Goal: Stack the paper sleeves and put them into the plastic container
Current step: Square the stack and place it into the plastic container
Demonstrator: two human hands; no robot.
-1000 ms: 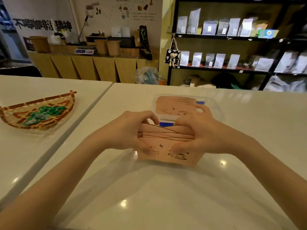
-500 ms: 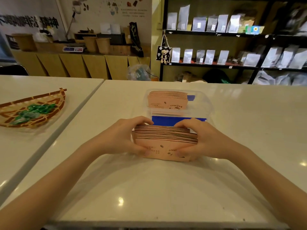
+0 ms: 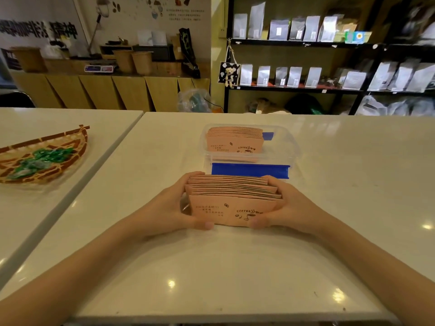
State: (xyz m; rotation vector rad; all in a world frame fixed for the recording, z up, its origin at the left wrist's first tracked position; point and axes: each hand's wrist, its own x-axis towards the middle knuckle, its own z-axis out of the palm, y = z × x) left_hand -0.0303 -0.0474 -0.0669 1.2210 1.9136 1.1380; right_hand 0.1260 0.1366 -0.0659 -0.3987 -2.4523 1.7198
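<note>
Head view: left hand (image 3: 169, 211) and right hand (image 3: 289, 208) both clasp the sleeves (image 3: 231, 200), standing on edge on the table (image 3: 211, 267) just before the container (image 3: 293, 147). A second ago the sleeves were fanned; now nearly squared, probably ready to go in beside the batch (image 3: 235, 140) already there.

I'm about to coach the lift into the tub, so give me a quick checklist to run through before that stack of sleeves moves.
1. Both hands grip the stack: ok, left hand and right hand clamp the held stack.
2. Edges squared: not ok, the upper sleeves fan out.
3. Plastic container open: ok.
4. Room inside: ok, the first batch fills the left part only.
5. Path clear: cannot tell, a blue piece lies between.
</note>
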